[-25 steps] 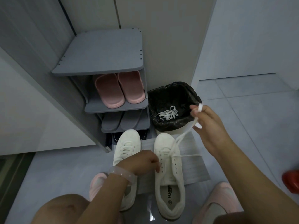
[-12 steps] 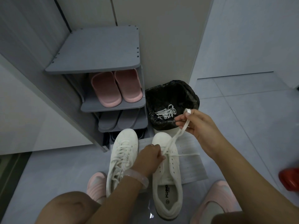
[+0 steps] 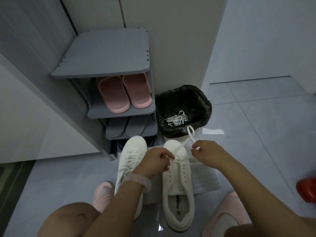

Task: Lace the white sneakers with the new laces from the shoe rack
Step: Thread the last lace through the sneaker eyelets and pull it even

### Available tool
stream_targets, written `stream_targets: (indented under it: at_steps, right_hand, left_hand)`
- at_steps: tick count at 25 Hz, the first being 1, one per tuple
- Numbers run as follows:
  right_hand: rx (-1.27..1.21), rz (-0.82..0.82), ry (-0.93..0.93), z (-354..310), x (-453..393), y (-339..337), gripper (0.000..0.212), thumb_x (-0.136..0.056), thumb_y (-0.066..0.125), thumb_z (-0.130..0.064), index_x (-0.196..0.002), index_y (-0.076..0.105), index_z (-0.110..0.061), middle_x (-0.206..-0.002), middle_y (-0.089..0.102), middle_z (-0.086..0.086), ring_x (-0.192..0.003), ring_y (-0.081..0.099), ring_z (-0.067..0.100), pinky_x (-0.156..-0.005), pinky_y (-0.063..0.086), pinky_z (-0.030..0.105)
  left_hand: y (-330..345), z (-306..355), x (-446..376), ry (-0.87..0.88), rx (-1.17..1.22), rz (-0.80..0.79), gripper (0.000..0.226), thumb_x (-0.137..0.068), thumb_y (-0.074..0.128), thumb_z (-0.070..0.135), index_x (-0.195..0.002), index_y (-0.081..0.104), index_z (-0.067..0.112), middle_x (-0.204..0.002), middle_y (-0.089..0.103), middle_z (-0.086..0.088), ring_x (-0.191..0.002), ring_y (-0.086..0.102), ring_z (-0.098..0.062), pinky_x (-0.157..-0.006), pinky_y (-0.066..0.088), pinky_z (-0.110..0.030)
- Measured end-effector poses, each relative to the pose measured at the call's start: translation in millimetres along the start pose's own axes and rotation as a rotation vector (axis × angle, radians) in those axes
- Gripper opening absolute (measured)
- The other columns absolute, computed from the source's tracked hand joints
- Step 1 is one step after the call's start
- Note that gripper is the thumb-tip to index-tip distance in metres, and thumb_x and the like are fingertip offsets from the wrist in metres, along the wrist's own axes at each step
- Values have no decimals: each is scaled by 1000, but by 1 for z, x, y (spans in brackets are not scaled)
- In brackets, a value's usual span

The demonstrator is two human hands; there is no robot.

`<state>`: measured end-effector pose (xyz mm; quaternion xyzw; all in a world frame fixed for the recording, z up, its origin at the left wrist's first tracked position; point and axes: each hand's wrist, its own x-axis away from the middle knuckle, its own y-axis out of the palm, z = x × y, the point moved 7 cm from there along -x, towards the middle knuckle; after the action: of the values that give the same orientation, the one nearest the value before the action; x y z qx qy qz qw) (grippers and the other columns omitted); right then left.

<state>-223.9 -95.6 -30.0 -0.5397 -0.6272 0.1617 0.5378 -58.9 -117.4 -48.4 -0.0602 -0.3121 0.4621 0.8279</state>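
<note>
My right hand (image 3: 207, 155) had dropped from beside the bin (image 3: 183, 106) to the right sneaker (image 3: 177, 182), pinching the new lace (image 3: 185, 142). My left hand (image 3: 156, 160) pinched the lace at the far eyelets. The left sneaker (image 3: 130, 161) appeared laced; the right sneaker's nearer eyelets remained empty.

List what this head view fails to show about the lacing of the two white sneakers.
- Right-hand white sneaker: the eyelets beneath the left hand, hidden by its fingers.
- Thin white lace: where its end sits inside the right hand, hidden by curled fingers.
- Left-hand white sneaker: heel and rear lacing, covered by the left forearm.
</note>
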Motion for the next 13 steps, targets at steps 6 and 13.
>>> stream_targets:
  at_steps: [6, 13]
  right_hand:
    - [-1, 3, -164, -14, 1, 5, 30, -95, 42, -24, -119, 60, -17, -120, 62, 6, -106, 58, 21, -86, 44, 28]
    - [71, -15, -339, -33, 2, 36, 29, -94, 43, -17, -112, 66, -17, -114, 63, 7, -105, 56, 20, -89, 44, 29]
  left_hand:
    - [-31, 7, 2, 206, -312, 181, 20, -85, 54, -1, -95, 71, 4, -86, 70, -12, -72, 64, -15, -72, 50, -12]
    - [-5, -10, -2, 202, -435, 141, 15, -85, 54, 3, -93, 67, 2, -87, 71, -14, -80, 64, -22, -76, 46, -24]
